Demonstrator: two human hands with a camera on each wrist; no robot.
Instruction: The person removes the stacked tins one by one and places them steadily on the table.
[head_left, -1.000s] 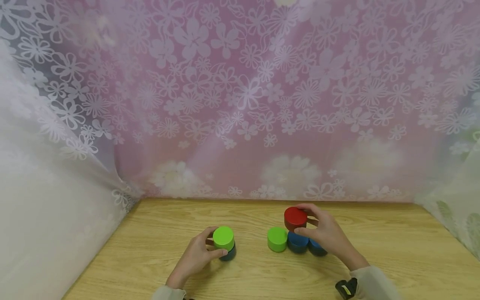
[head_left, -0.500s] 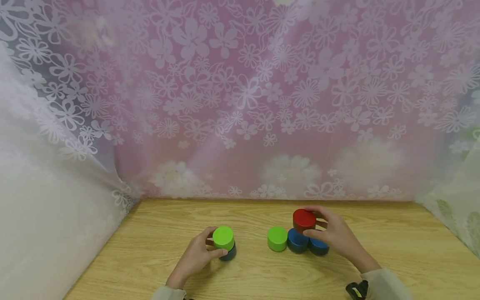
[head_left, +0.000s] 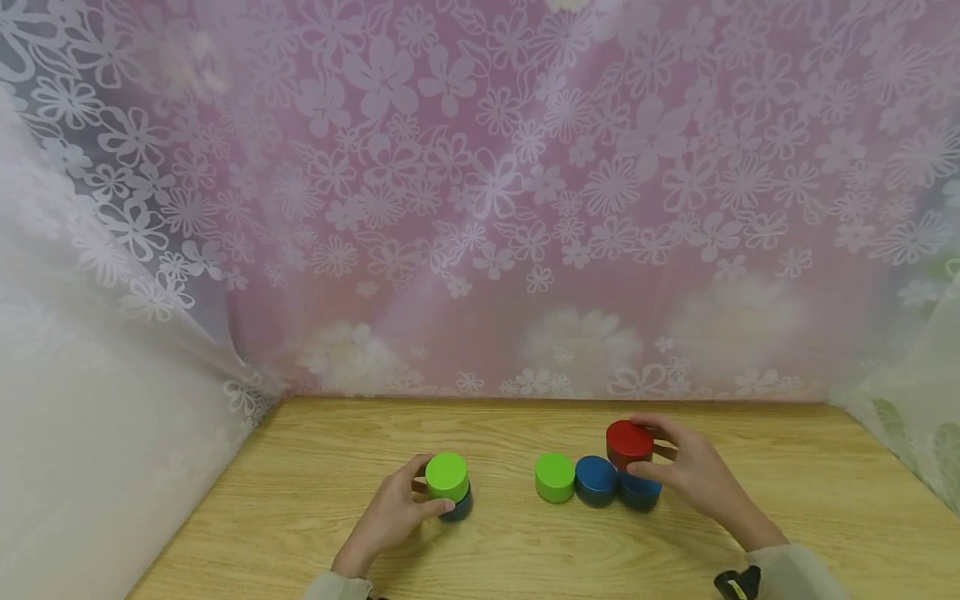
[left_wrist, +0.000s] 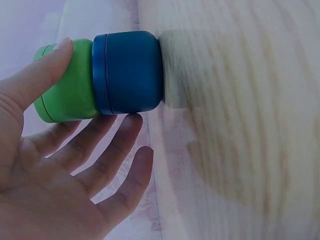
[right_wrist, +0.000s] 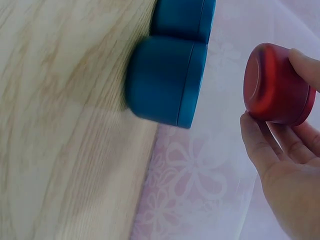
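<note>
My left hand point(head_left: 393, 507) grips a small round green tin point(head_left: 447, 475) with a lid, which sits on a blue tin point(left_wrist: 132, 72) standing on the table. In the left wrist view the thumb lies on the green tin and some fingertips reach the blue one. My right hand point(head_left: 701, 477) holds a red lidded tin point(head_left: 628, 442) between thumb and fingers. The right wrist view shows that red tin point(right_wrist: 277, 85) raised, with a gap between it and the nearest blue tin point(right_wrist: 165, 82). Below it in the head view, the rightmost blue tin point(head_left: 640, 493) is partly covered.
Left of the rightmost blue tin stand another blue tin point(head_left: 596, 482) and a green tin point(head_left: 554, 478), side by side in a row. The wooden table point(head_left: 495, 558) ends at a pink flowered curtain point(head_left: 480, 250) behind. A pale sheet point(head_left: 97, 400) hangs at the left.
My right hand has carried the red tin rightward, from above the middle blue tin to above the rightmost one. The left hand and its two stacked tins have stayed in place.
</note>
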